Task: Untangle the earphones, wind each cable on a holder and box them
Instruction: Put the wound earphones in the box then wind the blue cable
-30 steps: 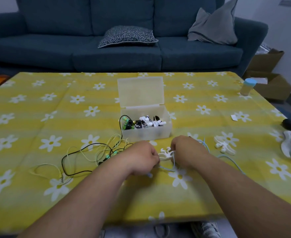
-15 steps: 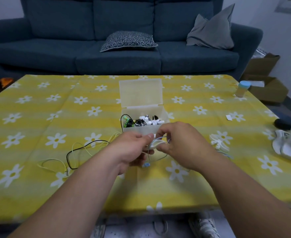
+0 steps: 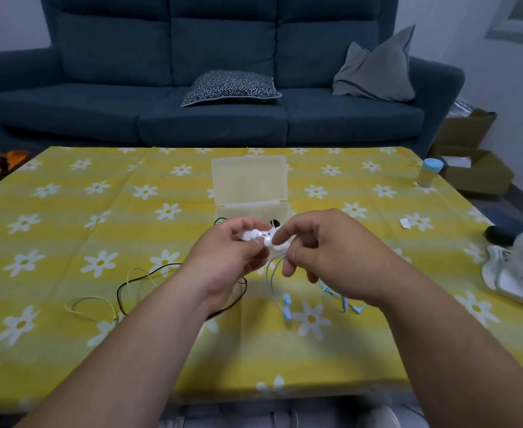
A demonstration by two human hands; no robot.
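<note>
Head camera view: a person seated at a counter (image 3: 69, 211) draped in a yellow daisy-print cloth holds a small white holder (image 3: 261, 238) in the air between both hands, just in front of the storage box (image 3: 280, 208). The left hand (image 3: 226, 257) pinches one end of the holder between thumb and curled fingers. The right hand (image 3: 331, 257) pinches the other end with forefinger and thumb, its remaining fingers loosely bent. A pale blue earphone cable (image 3: 272, 274) hangs from the holder, its earbuds (image 3: 286, 307) lying on the cloth below the hands, and more of its loops trail under the right wrist. To the left of the arms a black cable (image 3: 124, 288) and a yellowish cable (image 3: 87, 299) lie loose and overlapping on the counter. The translucent box stands with its lid (image 3: 248, 180) raised. Its contents are mostly hidden behind the hands. A blue-capped bottle (image 3: 428, 173) stands near the far right corner, and a dark blue sofa (image 3: 130, 118) with two cushions fills the background.
</note>
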